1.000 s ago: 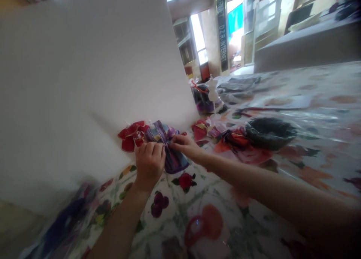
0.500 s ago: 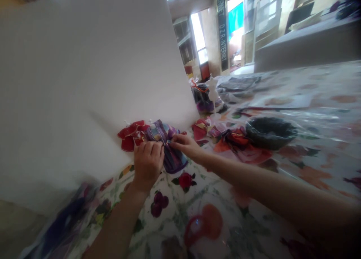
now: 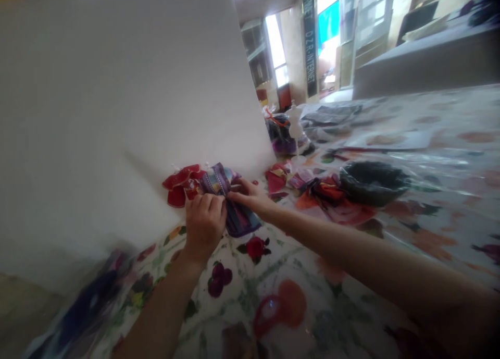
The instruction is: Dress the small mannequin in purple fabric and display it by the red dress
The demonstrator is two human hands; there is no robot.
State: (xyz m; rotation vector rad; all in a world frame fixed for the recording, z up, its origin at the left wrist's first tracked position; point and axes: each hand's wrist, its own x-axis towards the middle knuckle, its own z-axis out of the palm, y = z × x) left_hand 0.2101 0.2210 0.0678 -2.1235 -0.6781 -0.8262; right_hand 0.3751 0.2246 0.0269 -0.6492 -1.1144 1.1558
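Observation:
A small purple and blue striped dress (image 3: 242, 221) with beaded trim stands or leans by the white wall. My left hand (image 3: 205, 217) is closed at its waist on the left side, fingertips gripping the cloth. My right hand (image 3: 250, 196) pinches at the waist from the right, its fingertips close to those of my left hand; the small part between them is hidden. Just left of the dress is a small red outfit (image 3: 180, 186) with gold-coloured trim, partly behind my left hand.
A white wall (image 3: 125, 88) rises behind the outfits. On the floral tablecloth (image 3: 242, 275) to the right are a white mini mannequin (image 3: 295, 122), red and orange cloth (image 3: 332, 197), a dark bowl-shaped item (image 3: 373, 182) and clear plastic.
My right hand has shifted slightly left, closer to my left hand, and its fingers have moved at the waist of the dress. My left hand has barely moved.

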